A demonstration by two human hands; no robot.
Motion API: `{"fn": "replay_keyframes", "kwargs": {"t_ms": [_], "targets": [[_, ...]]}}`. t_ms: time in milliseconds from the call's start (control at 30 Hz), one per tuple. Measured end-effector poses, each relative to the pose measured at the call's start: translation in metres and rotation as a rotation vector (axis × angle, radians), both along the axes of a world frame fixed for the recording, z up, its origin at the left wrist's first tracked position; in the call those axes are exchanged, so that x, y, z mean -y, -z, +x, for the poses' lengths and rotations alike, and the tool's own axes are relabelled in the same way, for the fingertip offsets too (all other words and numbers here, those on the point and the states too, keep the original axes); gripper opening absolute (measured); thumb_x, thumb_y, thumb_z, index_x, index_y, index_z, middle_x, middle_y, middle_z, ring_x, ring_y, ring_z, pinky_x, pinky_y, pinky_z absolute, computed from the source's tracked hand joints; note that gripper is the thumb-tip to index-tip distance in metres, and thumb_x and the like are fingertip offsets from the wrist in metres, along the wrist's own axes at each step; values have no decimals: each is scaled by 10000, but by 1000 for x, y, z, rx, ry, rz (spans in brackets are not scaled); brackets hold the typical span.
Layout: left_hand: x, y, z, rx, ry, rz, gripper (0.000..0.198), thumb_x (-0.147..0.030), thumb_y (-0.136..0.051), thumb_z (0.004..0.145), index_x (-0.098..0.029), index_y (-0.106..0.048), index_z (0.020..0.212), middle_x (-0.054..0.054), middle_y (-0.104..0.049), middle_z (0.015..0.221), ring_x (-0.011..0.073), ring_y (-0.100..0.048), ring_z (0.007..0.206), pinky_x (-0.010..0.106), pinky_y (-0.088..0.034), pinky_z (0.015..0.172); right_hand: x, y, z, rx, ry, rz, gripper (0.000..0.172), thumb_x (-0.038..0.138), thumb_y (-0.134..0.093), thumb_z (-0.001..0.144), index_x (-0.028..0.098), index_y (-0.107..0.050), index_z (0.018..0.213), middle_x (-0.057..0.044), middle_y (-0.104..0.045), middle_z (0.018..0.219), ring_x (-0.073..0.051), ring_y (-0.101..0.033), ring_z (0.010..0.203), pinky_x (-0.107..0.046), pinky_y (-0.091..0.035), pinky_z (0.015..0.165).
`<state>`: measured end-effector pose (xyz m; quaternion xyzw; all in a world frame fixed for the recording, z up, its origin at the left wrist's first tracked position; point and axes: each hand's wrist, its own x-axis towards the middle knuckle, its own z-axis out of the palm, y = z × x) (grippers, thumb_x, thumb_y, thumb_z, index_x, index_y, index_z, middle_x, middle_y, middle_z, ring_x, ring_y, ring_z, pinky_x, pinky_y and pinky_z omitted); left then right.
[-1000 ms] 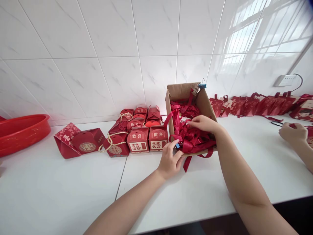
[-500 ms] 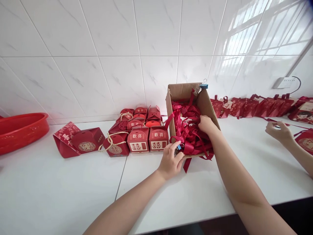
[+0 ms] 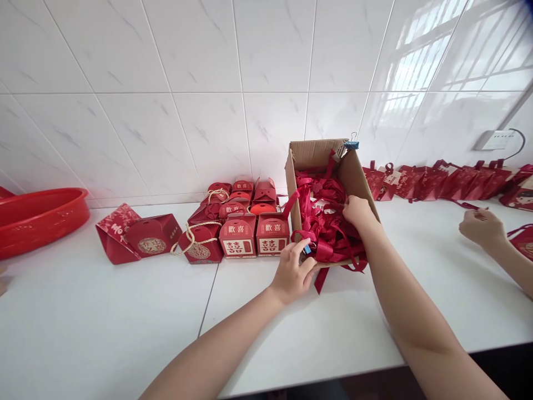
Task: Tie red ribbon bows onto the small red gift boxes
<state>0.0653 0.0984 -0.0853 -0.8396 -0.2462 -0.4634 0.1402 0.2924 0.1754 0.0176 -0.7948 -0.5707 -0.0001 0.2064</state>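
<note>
A cardboard box (image 3: pixel 293 197) stands on the table, filled with a tangle of red ribbons (image 3: pixel 318 222). At its front left corner my left hand (image 3: pixel 292 270) grips the rim, beside a blue binder clip (image 3: pixel 307 249). My right hand (image 3: pixel 358 212) reaches inside along the right wall, its fingers curled into the ribbons; the fingertips are hidden. Some ribbon ends hang over the front edge. Left of the box sit several red gift boxes (image 3: pixel 237 236), some tied with cream cord (image 3: pixel 190 238).
Another person's hand (image 3: pixel 482 228) is at the right, near a ribbon. Red gift bags (image 3: pixel 428 182) line the wall. A red plastic basin (image 3: pixel 45 222) stands far left, with two red boxes (image 3: pixel 157 236) nearer. Another blue clip (image 3: pixel 352 145) sits on the box's back corner.
The view has shifted slightly, so most things sit a little further right. My hands keep their places at the box. The other person's hand has closed more.
</note>
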Motion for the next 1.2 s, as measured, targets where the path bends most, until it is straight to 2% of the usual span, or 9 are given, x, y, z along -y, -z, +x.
{"fn": "replay_keyframes", "kwargs": {"t_ms": [133, 333, 500, 633, 800, 967, 1067, 1133, 1200], "targets": [[0, 1, 1, 9, 1, -2, 33, -196, -561, 832, -177, -582, 815, 117, -384, 1319, 254, -436, 1072, 435, -452, 914, 0, 0, 0, -5, -5, 14, 290, 182, -538, 797, 67, -664, 1032, -231, -686, 945, -342, -659, 900, -401, -509, 754], [1, 1, 0, 0, -7, -21, 35, -203, -559, 832, -180, -583, 820, 116, -388, 1323, 259, -425, 1097, 442, -443, 925, -1, 0, 0, -19, -6, 45, 217, 137, -584, 759, 82, -724, 915, -203, -706, 870, -320, -670, 861, -376, -502, 757], [1, 1, -1, 11, -18, -53, 56, -215, -552, 841, -178, -594, 835, 124, -397, 1311, 265, -414, 1109, 455, -426, 941, 8, -12, -3, -36, -6, 172, 256, 157, -539, 810, 131, -728, 981, -153, -714, 950, -287, -654, 942, -348, -487, 828], [1, -2, -2, 33, -15, -96, 64, -216, -544, 852, -179, -594, 870, 130, -383, 1313, 264, -416, 1136, 451, -411, 961, 20, -23, -4, -57, -23, 424, 270, 195, -519, 831, 177, -725, 1004, -109, -719, 961, -271, -650, 938, -378, -489, 850], [2, -3, -2, 46, 0, -136, 66, -211, -534, 859, -177, -585, 884, 139, -366, 1338, 269, -400, 1180, 450, -391, 978, 29, -32, -3, -104, -150, 835, 197, 193, -581, 804, 199, -750, 905, -65, -730, 913, -221, -666, 836, -362, -511, 810], [-1, -8, -1, 69, -24, -253, 84, -238, -528, 868, -197, -598, 886, 115, -344, 1398, 273, -402, 1174, 467, -365, 982, 54, -54, -8, -252, -172, 1231, 143, 172, -663, 773, 192, -754, 881, -55, -740, 831, -168, -659, 688, -298, -529, 616], [-2, -13, 1, 110, -24, -364, 124, -231, -487, 889, -209, -593, 949, 99, -291, 1470, 274, -374, 1229, 469, -341, 1008, 83, -70, -22, -355, -236, 1341, 156, 165, -699, 753, 192, -753, 897, -57, -732, 774, -143, -632, 603, -274, -500, 503], [2, -16, 2, 158, -23, -402, 245, -192, -440, 901, -228, -544, 1120, 105, -246, 1503, 270, -313, 1303, 478, -300, 1046, 102, -79, -32, -429, -300, 1369, 170, 158, -731, 722, 188, -755, 887, -52, -722, 719, -148, -635, 577, -292, -513, 500], [11, -19, 2, 181, -26, -398, 407, -161, -416, 896, -242, -422, 1295, 126, -205, 1512, 271, -233, 1364, 488, -269, 1067, 119, -83, -36, -480, -357, 1374, 183, 164, -754, 699, 191, -758, 880, -53, -723, 723, -169, -656, 604, -331, -536, 540]]}}
